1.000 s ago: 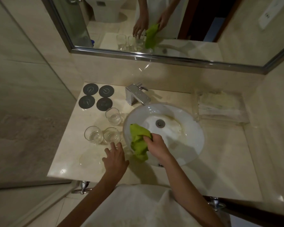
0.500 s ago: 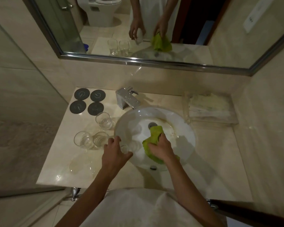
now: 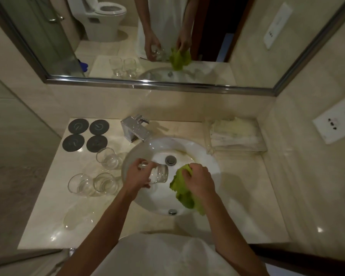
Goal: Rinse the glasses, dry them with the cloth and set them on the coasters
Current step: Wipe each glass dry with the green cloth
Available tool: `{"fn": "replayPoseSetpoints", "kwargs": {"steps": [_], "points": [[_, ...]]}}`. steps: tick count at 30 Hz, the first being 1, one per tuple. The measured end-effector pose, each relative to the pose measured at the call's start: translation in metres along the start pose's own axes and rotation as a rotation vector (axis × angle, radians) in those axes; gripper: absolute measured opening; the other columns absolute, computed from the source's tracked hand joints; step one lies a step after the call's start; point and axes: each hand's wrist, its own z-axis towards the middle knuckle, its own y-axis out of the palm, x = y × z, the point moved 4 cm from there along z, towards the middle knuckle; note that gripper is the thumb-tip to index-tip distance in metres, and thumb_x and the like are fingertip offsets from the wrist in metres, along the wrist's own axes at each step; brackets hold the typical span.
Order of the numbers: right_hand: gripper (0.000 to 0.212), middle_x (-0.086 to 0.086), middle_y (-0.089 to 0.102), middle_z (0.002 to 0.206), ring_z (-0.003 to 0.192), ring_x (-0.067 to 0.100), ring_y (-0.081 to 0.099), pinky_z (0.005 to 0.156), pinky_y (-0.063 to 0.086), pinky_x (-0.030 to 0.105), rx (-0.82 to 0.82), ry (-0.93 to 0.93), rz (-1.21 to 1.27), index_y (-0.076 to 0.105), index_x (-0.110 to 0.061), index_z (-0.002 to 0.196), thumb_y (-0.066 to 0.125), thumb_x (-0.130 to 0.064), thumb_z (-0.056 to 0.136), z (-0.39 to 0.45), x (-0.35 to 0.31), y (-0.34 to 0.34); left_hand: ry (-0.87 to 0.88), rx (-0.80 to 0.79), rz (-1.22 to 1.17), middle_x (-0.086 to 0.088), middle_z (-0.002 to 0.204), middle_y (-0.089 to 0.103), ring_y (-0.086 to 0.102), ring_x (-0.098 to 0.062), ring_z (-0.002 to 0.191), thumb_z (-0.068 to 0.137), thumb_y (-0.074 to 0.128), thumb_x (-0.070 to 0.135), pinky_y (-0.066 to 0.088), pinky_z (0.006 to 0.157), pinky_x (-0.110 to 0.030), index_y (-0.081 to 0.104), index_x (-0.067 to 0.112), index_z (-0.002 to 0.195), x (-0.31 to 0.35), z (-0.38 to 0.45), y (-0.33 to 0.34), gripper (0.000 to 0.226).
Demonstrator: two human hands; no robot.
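My left hand grips a clear glass tilted on its side over the white basin. My right hand holds a crumpled green cloth just right of the glass, also over the basin. Three more clear glasses stand on the counter left of the basin: one near the rim, two side by side closer to me. Several round dark coasters lie bare at the counter's back left corner.
A chrome tap stands behind the basin. Folded pale towels lie at the back right. A water puddle wets the counter's front left. A mirror spans the back wall; a socket plate is on the right wall.
My left hand reached to the counter, took a glass and lifted it over the basin. My right hand carried the green cloth rightward to meet it.
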Motion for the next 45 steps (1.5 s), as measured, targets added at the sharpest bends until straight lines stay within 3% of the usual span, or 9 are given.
{"fn": "replayPoseSetpoints", "kwargs": {"steps": [4,10,18,23,27,31,35,39,45], "points": [[0.025,0.009,0.066,0.111,0.109,0.031,0.058,0.081,0.044,0.035,0.005,-0.048,-0.084,0.062,-0.021,0.118,0.049,-0.025,0.097,0.001,-0.007,-0.014,-0.347,-0.151,-0.410,-0.015,0.084,0.058,0.059,-0.025,0.052,0.087,0.065,0.039,0.044,0.047,-0.025,0.059,0.009,0.095,-0.022,0.004,0.017,0.031],[0.025,0.006,0.066,0.110,0.104,0.028,0.061,0.078,0.046,0.032,-0.028,0.003,-0.016,0.063,-0.020,0.115,0.055,-0.024,0.091,0.005,-0.007,-0.016,-0.548,-0.325,-0.798,-0.021,0.085,0.062,0.062,-0.031,0.064,0.087,0.061,0.046,0.048,0.045,-0.023,0.055,0.005,0.092,-0.035,-0.001,0.035,0.042],[0.062,0.006,0.061,0.129,0.115,0.026,0.059,0.088,0.049,0.032,-0.142,-0.054,0.122,0.051,-0.021,0.141,0.072,-0.017,0.082,0.014,-0.005,-0.011,-0.215,-0.097,-0.327,-0.015,0.088,0.062,0.062,-0.027,0.062,0.090,0.062,0.043,0.050,0.048,-0.030,0.061,0.007,0.100,-0.016,0.016,0.024,0.038],[0.056,0.004,0.066,0.115,0.099,0.023,0.066,0.083,0.058,0.039,-0.011,-0.090,0.147,0.057,-0.022,0.129,0.074,-0.009,0.076,0.017,-0.020,-0.012,-0.020,-0.031,-0.159,-0.015,0.084,0.065,0.060,-0.024,0.057,0.085,0.070,0.043,0.052,0.048,-0.032,0.064,0.010,0.096,0.000,0.015,0.027,0.035],[0.061,0.003,0.066,0.105,0.091,0.024,0.066,0.075,0.059,0.045,0.026,-0.168,0.101,0.043,-0.031,0.127,0.074,-0.009,0.079,0.013,-0.033,-0.006,0.104,0.021,-0.040,-0.010,0.086,0.067,0.066,-0.024,0.064,0.086,0.068,0.051,0.053,0.044,-0.029,0.065,0.014,0.098,0.013,0.007,0.028,0.039],[0.054,0.005,0.064,0.109,0.096,0.025,0.065,0.076,0.057,0.044,0.034,-0.220,0.043,0.044,-0.024,0.125,0.069,0.000,0.082,0.009,-0.036,-0.003,0.195,0.083,0.045,-0.004,0.087,0.067,0.069,-0.021,0.069,0.086,0.066,0.057,0.052,0.042,-0.026,0.062,0.016,0.101,0.018,0.001,0.024,0.044],[0.039,-0.004,0.061,0.100,0.090,0.018,0.062,0.076,0.057,0.043,-0.006,-0.312,0.068,0.058,-0.023,0.105,0.076,-0.003,0.077,0.005,-0.041,0.002,0.164,0.068,0.016,-0.003,0.086,0.068,0.070,-0.021,0.070,0.082,0.066,0.062,0.053,0.043,-0.027,0.063,0.019,0.098,0.016,-0.002,0.027,0.046],[0.045,-0.010,0.058,0.116,0.101,0.007,0.063,0.089,0.053,0.019,-0.156,-0.338,0.274,0.071,-0.019,0.118,0.086,-0.021,0.075,0.003,-0.036,0.002,0.020,0.024,-0.150,-0.011,0.086,0.069,0.070,-0.027,0.068,0.077,0.073,0.062,0.059,0.051,-0.035,0.062,0.014,0.100,0.006,-0.003,0.028,0.054],[0.025,-0.006,0.050,0.125,0.095,-0.005,0.056,0.083,0.040,0.000,-0.237,-0.371,0.252,0.074,-0.016,0.119,0.067,-0.017,0.095,-0.004,-0.030,-0.003,-0.041,-0.034,-0.229,-0.017,0.087,0.069,0.065,-0.021,0.062,0.077,0.079,0.048,0.057,0.051,-0.033,0.063,0.009,0.105,0.002,-0.008,0.033,0.051]]}}
